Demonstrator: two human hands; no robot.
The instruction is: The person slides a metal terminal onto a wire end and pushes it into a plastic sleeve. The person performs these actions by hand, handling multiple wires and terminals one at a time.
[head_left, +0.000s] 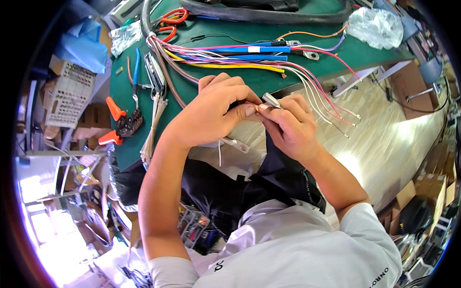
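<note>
Near the table's front edge, my left hand (pixel 211 113) is closed around the end of a brown cable (pixel 180 72) that runs from the thick cable's split end. Reddish copper strands (pixel 256 107) show between my fingertips. My right hand (pixel 293 126) is closed, its thumb and finger pinching at those strands. A silvery metal cable lug (pixel 272 100) sticks up from the right hand's fingers. Below my left hand hangs another cable lug (pixel 238 145). Beyond the hands lie blue cables (pixel 240 49), one with a lug (pixel 311 55), a yellow cable (pixel 230 66) and several thin pink and white wires (pixel 307 79).
On the green table (pixel 127 158) at left lie an orange-handled crimping tool (pixel 126 126), blue-handled pliers (pixel 136 72), a bundle of cable ties (pixel 153 127) and red-handled scissors (pixel 174 18). A clear plastic bag (pixel 375 28) sits far right. Cardboard boxes (pixel 425 192) stand on the floor at right.
</note>
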